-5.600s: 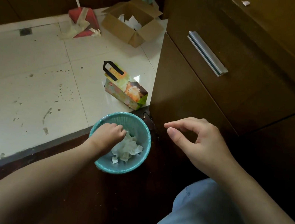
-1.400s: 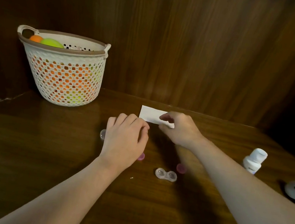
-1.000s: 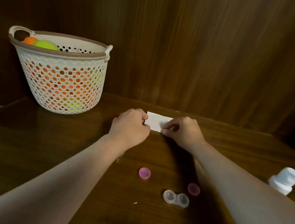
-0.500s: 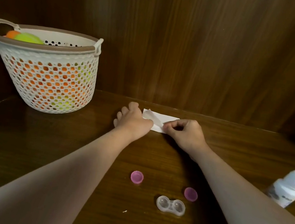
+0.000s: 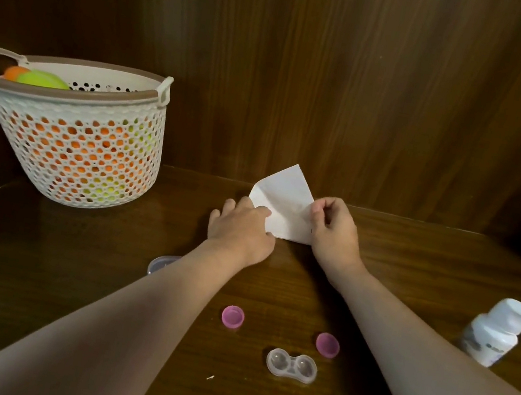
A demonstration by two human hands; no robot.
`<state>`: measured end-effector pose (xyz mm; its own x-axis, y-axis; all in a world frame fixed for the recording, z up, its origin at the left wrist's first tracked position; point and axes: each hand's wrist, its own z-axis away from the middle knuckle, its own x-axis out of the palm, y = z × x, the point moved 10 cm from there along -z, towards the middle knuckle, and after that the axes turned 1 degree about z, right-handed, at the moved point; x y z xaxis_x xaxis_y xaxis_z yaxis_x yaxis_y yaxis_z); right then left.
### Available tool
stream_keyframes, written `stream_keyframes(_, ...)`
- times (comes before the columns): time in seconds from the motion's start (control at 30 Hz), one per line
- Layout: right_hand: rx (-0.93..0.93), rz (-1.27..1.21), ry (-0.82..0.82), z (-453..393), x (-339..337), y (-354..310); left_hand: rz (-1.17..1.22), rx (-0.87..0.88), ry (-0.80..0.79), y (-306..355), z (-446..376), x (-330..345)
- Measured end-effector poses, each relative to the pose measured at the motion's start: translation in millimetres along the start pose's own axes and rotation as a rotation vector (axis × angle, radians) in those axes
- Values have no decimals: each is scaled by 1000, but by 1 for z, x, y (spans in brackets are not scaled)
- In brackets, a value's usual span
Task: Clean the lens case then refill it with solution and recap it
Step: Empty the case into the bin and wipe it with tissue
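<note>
A clear two-well lens case [image 5: 291, 365] lies uncapped on the dark wooden desk, near me. Two pink caps rest beside it, one [image 5: 232, 317] to the left and one [image 5: 327, 345] to the right. A white solution bottle [image 5: 493, 331] stands capped at the right. Farther back, my left hand [image 5: 241, 228] presses down the near corner of a white tissue [image 5: 284, 203]. My right hand [image 5: 333, 232] pinches the tissue's right edge and holds that sheet lifted, tilted up off the desk.
A white perforated basket [image 5: 70, 143] with orange and green balls stands at the back left. A small clear round lid [image 5: 161, 263] peeks out from under my left forearm. A wood-panel wall closes off the back of the desk.
I turned from the waste bin on the floor to the desk. Both hands reached the folded tissue, and my right hand has peeled a sheet up while my left holds it down.
</note>
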<state>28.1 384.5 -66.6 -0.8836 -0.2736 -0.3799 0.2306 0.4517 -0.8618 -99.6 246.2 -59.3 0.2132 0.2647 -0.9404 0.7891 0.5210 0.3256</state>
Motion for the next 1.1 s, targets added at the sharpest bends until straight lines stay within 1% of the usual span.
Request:
stream_keyframes(0.17,82,-126,154,-3,-17,8,-21,-17,-33,2,0,-1)
stream_keyframes(0.3,156,-267,235,-16,-25,8,10,-6,6,1,1,-2)
stream_keyframes(0.4,188,-307,231,-25,-19,0,22,-15,22,-3,1,-1)
stream_keyframes(0.47,179,-309,206,-28,-14,-5,84,-31,47,-7,0,-2)
stream_keyframes(0.57,181,-317,174,-30,-9,-7,221,24,186,-5,-1,-14)
stream_keyframes(0.6,194,-320,162,-29,-7,-8,296,45,226,-5,-3,-18)
stream_keyframes(0.63,209,-326,147,-29,-5,-8,405,46,231,-7,-5,-18)
stream_keyframes(0.7,241,-352,121,-29,-1,-8,610,22,159,-8,-11,-12)
stream_keyframes(0.73,256,-359,111,-29,1,-8,644,15,122,-7,-15,-8)
stream_keyframes(0.9,282,-422,111,-33,0,-10,623,-16,31,-3,-28,6)
stream_keyframes(0.97,269,-464,162,-37,-9,-10,587,-23,27,-5,-29,9)
stream_keyframes(1.1,166,-434,307,-36,-35,-20,559,-19,35,-6,-30,9)
